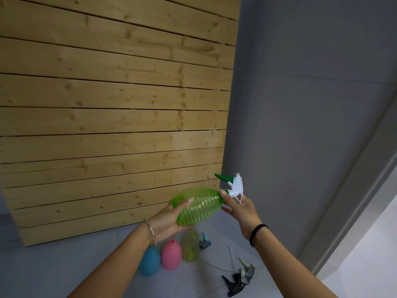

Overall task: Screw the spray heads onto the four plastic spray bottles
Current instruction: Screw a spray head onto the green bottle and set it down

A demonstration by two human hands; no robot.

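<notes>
I hold a ribbed green bottle sideways in the air, its neck pointing right. My left hand cups its body from below. My right hand grips the neck collar of a white spray head with a green trigger, which sits on the bottle's neck. Below on the grey floor stand a blue bottle, a pink bottle with an open neck, and a yellow-green bottle. A grey and teal spray head lies beside the yellow-green one. Two more spray heads lie further right.
A slatted wooden panel leans against the grey wall behind the bottles. Thin dip tubes from the loose spray heads stretch across the floor. A lighter floor strip runs along the right.
</notes>
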